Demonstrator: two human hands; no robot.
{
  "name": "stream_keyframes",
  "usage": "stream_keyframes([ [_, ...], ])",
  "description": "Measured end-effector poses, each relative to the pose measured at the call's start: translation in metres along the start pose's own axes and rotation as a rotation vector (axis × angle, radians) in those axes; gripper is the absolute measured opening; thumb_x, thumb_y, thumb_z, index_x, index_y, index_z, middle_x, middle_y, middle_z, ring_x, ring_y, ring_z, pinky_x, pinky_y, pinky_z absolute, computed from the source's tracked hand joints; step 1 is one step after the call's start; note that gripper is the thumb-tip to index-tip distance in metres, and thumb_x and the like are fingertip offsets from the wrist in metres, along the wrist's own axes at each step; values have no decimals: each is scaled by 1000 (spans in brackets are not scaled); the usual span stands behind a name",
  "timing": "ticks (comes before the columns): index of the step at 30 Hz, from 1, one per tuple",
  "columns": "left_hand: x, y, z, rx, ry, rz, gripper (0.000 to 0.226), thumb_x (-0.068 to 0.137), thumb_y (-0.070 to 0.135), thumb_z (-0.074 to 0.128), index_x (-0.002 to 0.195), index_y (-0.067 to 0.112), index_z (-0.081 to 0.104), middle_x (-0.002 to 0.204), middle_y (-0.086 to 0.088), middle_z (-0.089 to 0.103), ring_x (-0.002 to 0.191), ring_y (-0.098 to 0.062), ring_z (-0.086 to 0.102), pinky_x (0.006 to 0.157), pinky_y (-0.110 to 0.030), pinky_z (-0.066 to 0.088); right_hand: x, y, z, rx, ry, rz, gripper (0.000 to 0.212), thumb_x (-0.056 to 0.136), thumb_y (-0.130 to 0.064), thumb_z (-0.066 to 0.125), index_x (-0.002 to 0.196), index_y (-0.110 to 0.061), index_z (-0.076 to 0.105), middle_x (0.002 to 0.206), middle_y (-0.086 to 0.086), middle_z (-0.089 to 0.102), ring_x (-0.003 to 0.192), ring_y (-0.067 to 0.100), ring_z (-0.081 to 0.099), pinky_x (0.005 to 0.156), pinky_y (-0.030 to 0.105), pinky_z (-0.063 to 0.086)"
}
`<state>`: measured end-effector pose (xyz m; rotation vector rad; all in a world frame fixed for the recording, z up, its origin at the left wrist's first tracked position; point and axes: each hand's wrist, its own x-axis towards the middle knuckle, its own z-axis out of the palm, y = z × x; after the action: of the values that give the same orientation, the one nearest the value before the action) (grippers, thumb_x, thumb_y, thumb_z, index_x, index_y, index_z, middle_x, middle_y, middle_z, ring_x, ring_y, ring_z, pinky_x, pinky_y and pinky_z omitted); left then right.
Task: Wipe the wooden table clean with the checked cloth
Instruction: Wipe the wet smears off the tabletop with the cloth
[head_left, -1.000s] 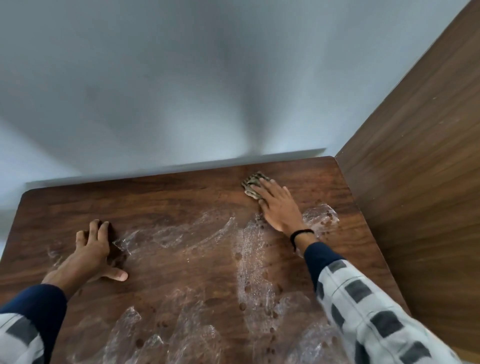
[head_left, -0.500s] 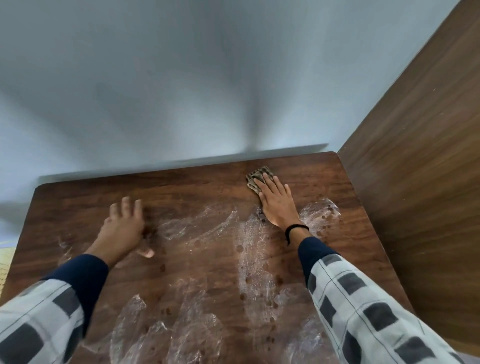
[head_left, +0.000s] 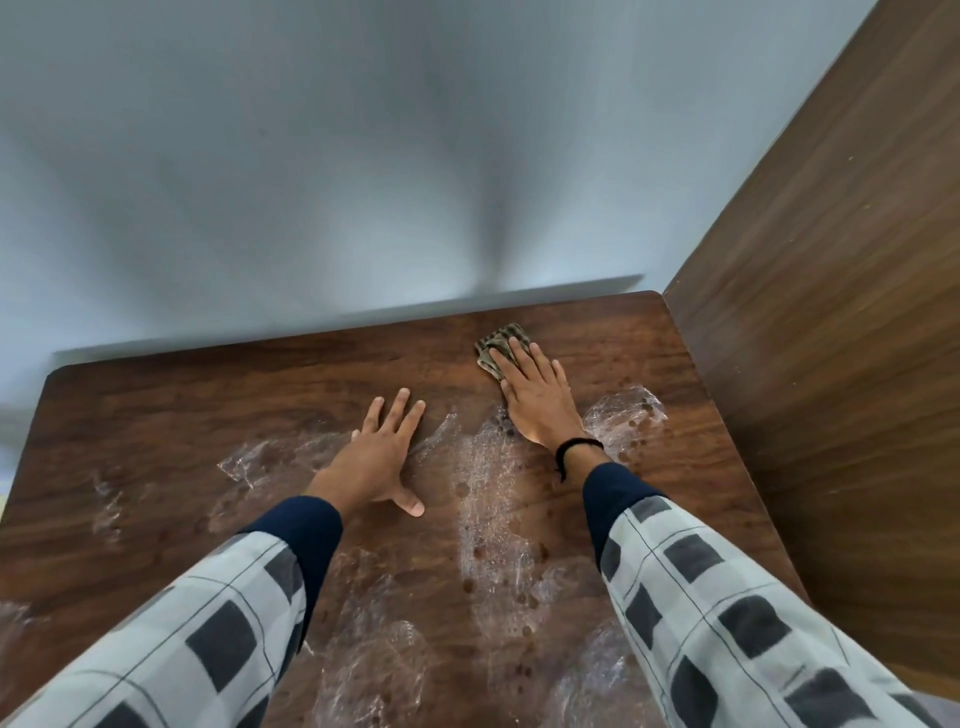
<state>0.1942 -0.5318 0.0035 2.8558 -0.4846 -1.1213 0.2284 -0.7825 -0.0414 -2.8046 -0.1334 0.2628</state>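
Note:
The dark wooden table (head_left: 171, 415) fills the lower view, smeared with white soapy foam and droplets across its middle and near side. A small folded checked cloth (head_left: 496, 344) lies near the far edge, right of centre. My right hand (head_left: 535, 397) presses flat on the cloth with straight fingers, covering its near part. My left hand (head_left: 382, 449) rests flat on the bare wood left of the right hand, fingers spread, thumb out to the right. It holds nothing.
A grey-blue wall (head_left: 311, 182) rises right behind the table's far edge. A tall wooden panel (head_left: 831, 312) stands along the table's right side. The widest foam streak (head_left: 493, 509) runs from the right hand toward me.
My left hand has slid from the table's left side to the middle, close to the right hand. The right hand and the cloth have stayed near the far edge.

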Motion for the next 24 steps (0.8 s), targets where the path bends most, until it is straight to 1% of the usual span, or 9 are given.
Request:
stream_keyframes([
  [6, 2, 7, -5, -45, -35, -31, 150, 59, 43, 91, 153, 21, -24, 154, 4, -41, 145, -32, -30, 118, -59, 13, 6, 36, -20, -124, -127, -235, 50, 108, -40, 20, 156, -47, 4, 163, -16, -10, 151, 12, -10, 122, 44, -6],
  [8, 1, 8, -4, -45, -43, -37, 151, 59, 42, 92, 153, 21, -24, 154, 3, -41, 145, -32, -30, 117, -59, 12, 22, 46, -30, -103, -117, -145, 50, 108, -40, 21, 156, -47, 7, 164, -15, -8, 152, 14, -8, 122, 46, -4],
  [11, 2, 9, -3, -42, -42, -37, 150, 60, 41, 92, 153, 20, -24, 155, 2, -40, 145, -34, -29, 117, -60, 11, 36, 33, -23, -5, 35, 150, 52, 107, -31, 28, 157, -39, 16, 167, -8, 2, 154, 19, 1, 123, 48, 1],
  [13, 4, 8, -3, -39, -41, -39, 150, 60, 42, 91, 153, 19, -24, 155, 1, -40, 145, -35, -28, 117, -60, 12, 31, 7, -7, 9, 100, 205, 54, 106, -28, 30, 157, -37, 16, 166, -7, 3, 154, 21, 1, 123, 50, 0],
  [15, 4, 7, -2, -33, -40, -38, 150, 60, 43, 91, 153, 19, -24, 155, 1, -40, 145, -35, -28, 117, -60, 12, 16, -12, 4, 18, 89, 80, 51, 107, -29, 29, 157, -38, 18, 166, -8, 5, 153, 20, 1, 121, 48, -3],
  [17, 6, 7, -1, -32, -32, -30, 150, 59, 43, 91, 153, 19, -23, 155, 1, -40, 145, -35, -28, 116, -60, 13, 4, -3, 6, -21, 60, -102, 48, 108, -30, 28, 155, -40, 23, 166, -10, 11, 153, 19, 7, 124, 47, 3],
  [19, 6, 7, 0, -33, -27, -22, 150, 59, 43, 91, 153, 19, -23, 154, 1, -41, 145, -35, -28, 116, -61, 13, 11, 24, -11, -66, 28, -210, 48, 108, -30, 28, 154, -45, 23, 165, -11, 10, 153, 17, 7, 124, 50, 11],
  [21, 7, 6, 0, -40, -30, -21, 151, 59, 43, 91, 153, 19, -23, 154, 2, -42, 145, -35, -29, 116, -61, 13, 33, 57, -28, -71, 26, -145, 47, 108, -29, 28, 151, -50, 25, 164, -12, 9, 149, 13, 4, 123, 53, 8],
  [24, 7, 5, 1, -44, -27, -13, 151, 59, 44, 91, 153, 18, -23, 154, 1, -42, 144, -35, -30, 116, -62, 13, 58, 79, -43, -15, 138, 172, 50, 106, -26, 33, 153, -40, 28, 165, -6, 15, 153, 22, 12, 122, 49, 19],
])
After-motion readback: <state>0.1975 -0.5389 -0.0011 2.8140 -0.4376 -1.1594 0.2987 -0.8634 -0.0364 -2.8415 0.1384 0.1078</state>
